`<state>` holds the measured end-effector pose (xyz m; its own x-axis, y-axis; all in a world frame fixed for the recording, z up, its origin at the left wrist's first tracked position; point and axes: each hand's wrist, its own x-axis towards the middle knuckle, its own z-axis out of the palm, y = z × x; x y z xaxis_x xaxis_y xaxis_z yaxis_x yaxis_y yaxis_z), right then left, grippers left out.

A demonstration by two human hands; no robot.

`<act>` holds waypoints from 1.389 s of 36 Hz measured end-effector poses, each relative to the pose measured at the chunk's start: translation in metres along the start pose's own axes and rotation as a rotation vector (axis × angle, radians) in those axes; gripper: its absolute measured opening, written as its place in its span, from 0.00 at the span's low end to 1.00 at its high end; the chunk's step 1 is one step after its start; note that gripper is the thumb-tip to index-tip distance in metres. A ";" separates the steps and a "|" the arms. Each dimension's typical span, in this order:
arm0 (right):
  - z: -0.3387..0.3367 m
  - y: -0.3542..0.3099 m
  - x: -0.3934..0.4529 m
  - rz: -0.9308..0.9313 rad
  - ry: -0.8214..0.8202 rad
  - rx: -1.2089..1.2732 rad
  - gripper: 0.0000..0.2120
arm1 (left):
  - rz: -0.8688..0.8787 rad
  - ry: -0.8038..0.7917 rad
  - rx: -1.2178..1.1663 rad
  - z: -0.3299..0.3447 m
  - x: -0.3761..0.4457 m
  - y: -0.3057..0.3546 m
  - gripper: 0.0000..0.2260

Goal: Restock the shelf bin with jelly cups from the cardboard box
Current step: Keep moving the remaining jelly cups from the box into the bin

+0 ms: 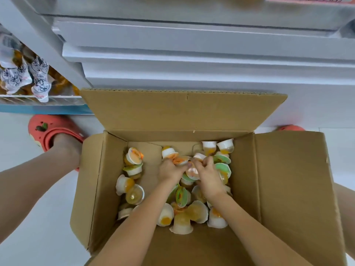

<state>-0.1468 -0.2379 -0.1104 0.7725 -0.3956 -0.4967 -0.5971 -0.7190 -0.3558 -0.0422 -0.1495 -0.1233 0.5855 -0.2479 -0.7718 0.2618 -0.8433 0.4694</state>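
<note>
Looking down into an open cardboard box [284, 169] on the floor, jelly cups [134, 194] are lying tumbled in every direction. Both hands are reaching in side by side: the left hand [170, 172] and right hand [206, 175] are curling around a cluster of cups directly beneath them. The shelf bin is not identifiable. Packets [40, 83] on a shelf at left are showing unreadable printed characters.

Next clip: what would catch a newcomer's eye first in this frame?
Both bare hands, left hand and right hand, meet in the middle of the open brown cardboard box, gripping small clear plastic jelly cups from a loose pile. A coral-red clog stands on the floor left of the box, below a shelf bin of white wrapped snacks.
</note>
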 end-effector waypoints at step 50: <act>-0.280 -0.106 -0.137 -0.523 0.220 0.585 0.36 | 0.681 -0.346 -0.635 -0.175 -0.257 0.129 0.26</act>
<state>-0.1291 -0.2673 0.2171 0.9713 -0.2379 -0.0066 -0.1164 -0.4508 -0.8850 -0.0249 -0.1106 0.2110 0.5339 -0.7954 -0.2869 0.3745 -0.0818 0.9236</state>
